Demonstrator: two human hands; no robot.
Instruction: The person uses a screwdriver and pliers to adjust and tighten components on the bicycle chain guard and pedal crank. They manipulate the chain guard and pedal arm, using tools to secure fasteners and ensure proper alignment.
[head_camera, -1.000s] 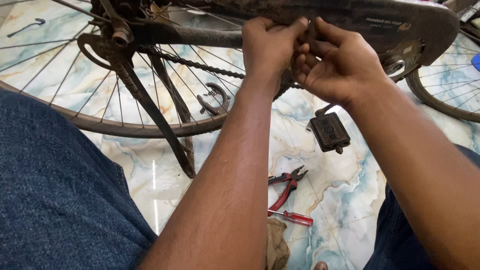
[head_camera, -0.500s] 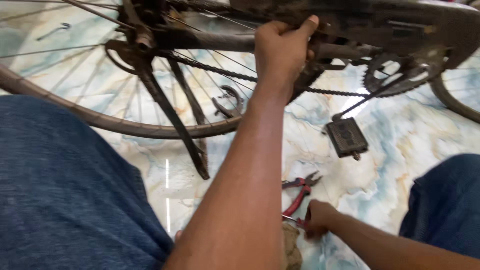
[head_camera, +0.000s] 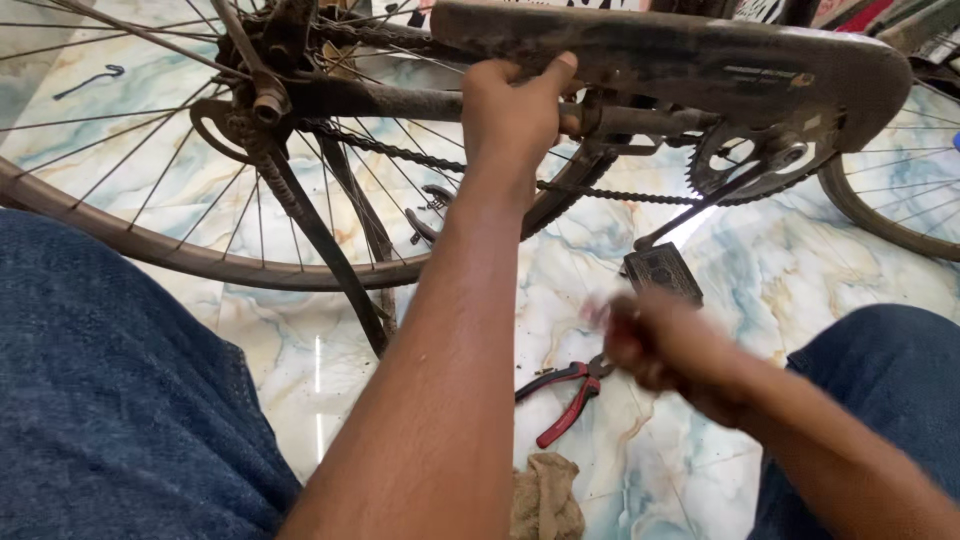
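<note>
The left hand (head_camera: 512, 115) grips the bike's frame tube (head_camera: 400, 100), fingers curled round it just below the chain guard (head_camera: 700, 65); the right hand (head_camera: 665, 345) is blurred below the pedal (head_camera: 662, 272), just beside the pliers (head_camera: 565, 395); whether its fingers hold anything, I cannot tell.

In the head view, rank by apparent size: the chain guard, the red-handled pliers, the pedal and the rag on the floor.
1. Chain guard, clearly the largest.
2. Red-handled pliers, longer but thin.
3. Rag, cut by the frame edge, so unsure against the pliers.
4. Pedal, smallest, though farther from the camera.
</note>
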